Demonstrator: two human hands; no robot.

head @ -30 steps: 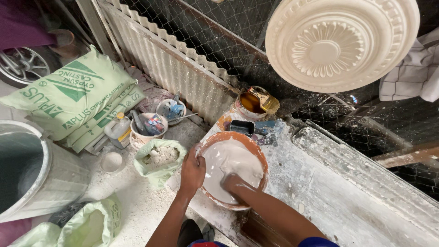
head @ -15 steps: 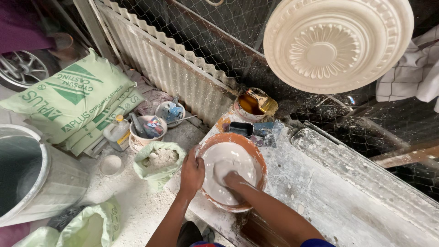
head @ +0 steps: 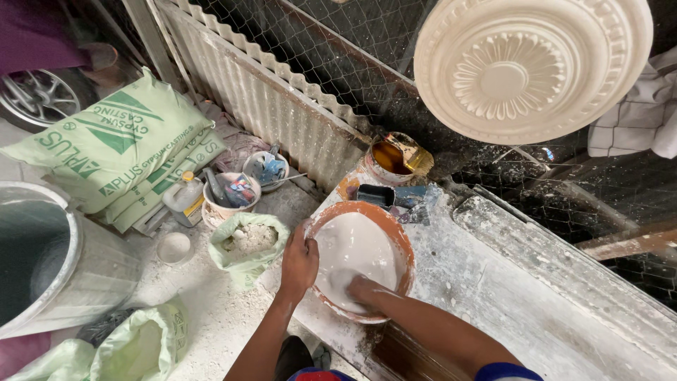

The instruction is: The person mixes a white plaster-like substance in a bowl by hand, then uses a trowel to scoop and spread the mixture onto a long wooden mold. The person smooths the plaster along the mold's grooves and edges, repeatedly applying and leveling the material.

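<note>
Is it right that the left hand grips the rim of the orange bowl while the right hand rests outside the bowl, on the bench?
Not quite. The head view shows the right hand inside the orange bowl, sunk in the white mix. The left hand does grip the rim, as you say.

Pale green sacks (head: 116, 152) with dark green triangles lie stacked at left beside the fence.

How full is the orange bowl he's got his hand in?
Well filled. White wet mix covers most of the orange bowl inside, and the right hand is sunk into it. The left hand grips the rim.
</note>
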